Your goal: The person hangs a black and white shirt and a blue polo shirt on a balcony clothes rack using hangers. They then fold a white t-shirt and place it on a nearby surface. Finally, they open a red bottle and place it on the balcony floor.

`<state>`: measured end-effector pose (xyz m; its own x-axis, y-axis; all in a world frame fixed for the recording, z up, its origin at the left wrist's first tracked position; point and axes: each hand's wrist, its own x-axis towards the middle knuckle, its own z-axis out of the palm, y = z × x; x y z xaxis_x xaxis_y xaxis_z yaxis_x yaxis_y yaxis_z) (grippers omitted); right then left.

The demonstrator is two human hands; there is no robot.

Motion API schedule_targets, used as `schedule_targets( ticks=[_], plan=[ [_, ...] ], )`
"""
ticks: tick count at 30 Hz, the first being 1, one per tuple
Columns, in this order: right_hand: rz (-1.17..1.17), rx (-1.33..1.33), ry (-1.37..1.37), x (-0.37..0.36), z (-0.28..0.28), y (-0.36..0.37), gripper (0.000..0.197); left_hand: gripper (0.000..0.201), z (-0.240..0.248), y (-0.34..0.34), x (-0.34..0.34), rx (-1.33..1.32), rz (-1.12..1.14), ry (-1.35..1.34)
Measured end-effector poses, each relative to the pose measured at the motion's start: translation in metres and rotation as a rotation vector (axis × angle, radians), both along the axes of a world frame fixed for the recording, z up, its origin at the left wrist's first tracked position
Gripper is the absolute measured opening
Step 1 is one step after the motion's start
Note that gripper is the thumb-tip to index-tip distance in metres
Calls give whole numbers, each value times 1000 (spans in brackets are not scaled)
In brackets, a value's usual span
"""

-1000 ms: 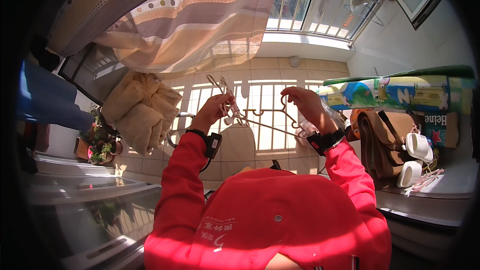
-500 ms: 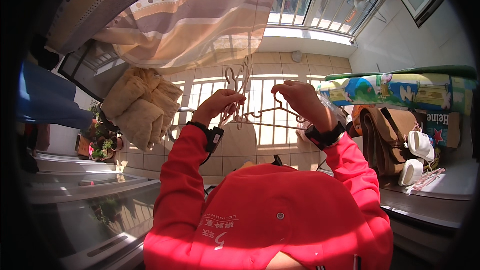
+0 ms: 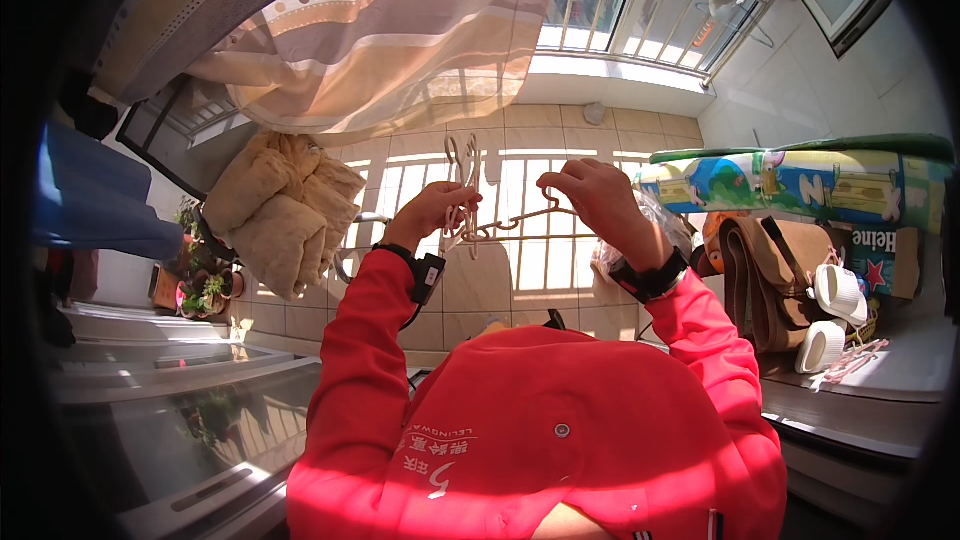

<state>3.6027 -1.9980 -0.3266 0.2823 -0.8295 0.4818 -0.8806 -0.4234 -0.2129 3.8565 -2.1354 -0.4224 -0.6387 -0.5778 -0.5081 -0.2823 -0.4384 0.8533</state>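
My left hand (image 3: 432, 216) is closed around a small bundle of pale clothes hangers (image 3: 466, 152), their hooks rising above my fingers. To its right, my right hand (image 3: 602, 202) pinches the hook of a single clothes hanger (image 3: 549, 202). This hanger's thin bar reaches left to the bundle, where its end touches or overlaps the others; the frame does not show which. Its right part is hidden behind my right hand. Both arms wear red sleeves and a dark band with a small device at each wrist.
A patterned sheet (image 3: 400, 35) hangs ahead, above a folded beige blanket (image 3: 285, 210) at left. Blue cloth (image 3: 100, 200) hangs far left, over potted plants (image 3: 207, 295). At right are a rolled colourful mat (image 3: 780, 178), a brown folded item (image 3: 765, 280) and white slippers (image 3: 838, 292).
The hanger bundle has shifted slightly left and its hooks have swung closer together. My right hand has moved a little left with the single hanger, which is now tilted differently.
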Motion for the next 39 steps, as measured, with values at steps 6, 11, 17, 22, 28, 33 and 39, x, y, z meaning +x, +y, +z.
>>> schedule_targets(
  ticks=[6, 11, 17, 22, 28, 33, 39],
  plan=[
    [6, -1, -229, -9, 3, 7, 26, 33, -9, -1, 1, 30, 113, 74],
    [-2, -32, -244, -7, 6, 13, 25, 33, -11, -3, 2, 70, 136, 137],
    [31, -87, -161, 4, 9, 14, 30, 29, -2, 1, 6, 84, 71, 181],
    [12, -148, -107, 5, 8, 14, 35, 30, 5, 2, 11, 110, 79, 151],
    [0, -201, -94, 11, 4, 10, 32, 32, 10, 6, 10, 24, -14, 107],
    [-24, -198, -101, 22, 6, 10, 24, 32, 8, 5, 24, 61, 15, 120],
    [27, -181, -152, 42, 6, 12, 22, 31, -8, -5, 42, 67, 128, 93]
  ],
)
